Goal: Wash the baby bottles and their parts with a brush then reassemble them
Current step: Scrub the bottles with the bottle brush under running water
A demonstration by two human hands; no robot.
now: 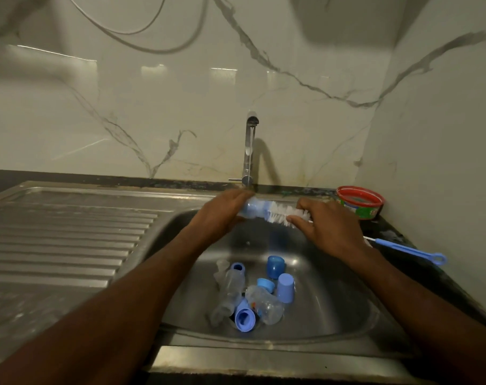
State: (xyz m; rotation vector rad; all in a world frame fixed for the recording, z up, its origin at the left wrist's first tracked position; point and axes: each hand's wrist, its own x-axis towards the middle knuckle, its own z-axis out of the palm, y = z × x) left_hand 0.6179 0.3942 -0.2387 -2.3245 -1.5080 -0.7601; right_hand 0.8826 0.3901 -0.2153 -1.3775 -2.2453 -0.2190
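So the person is scrubbing one bottle [251, 209] over the sink [333, 301] right now, tap [248, 151] running a thin stream. The left hand [225, 211] is gripping the bottle sideways with its fingers curled round it, and the right hand [323, 223] is grasping the bottle brush [284, 213], white bristles poking into the bottle's mouth.

Looks like early days to me. Down in the basin there are two more clear bottles [265, 304], blue caps [286, 287] and collars [245, 319], plus what could be a clear teat, all lying loose in a heap. Nothing is reassembled yet. A thin blue brush [408, 250] is lying on the table at the right, near a red tub [359, 202].
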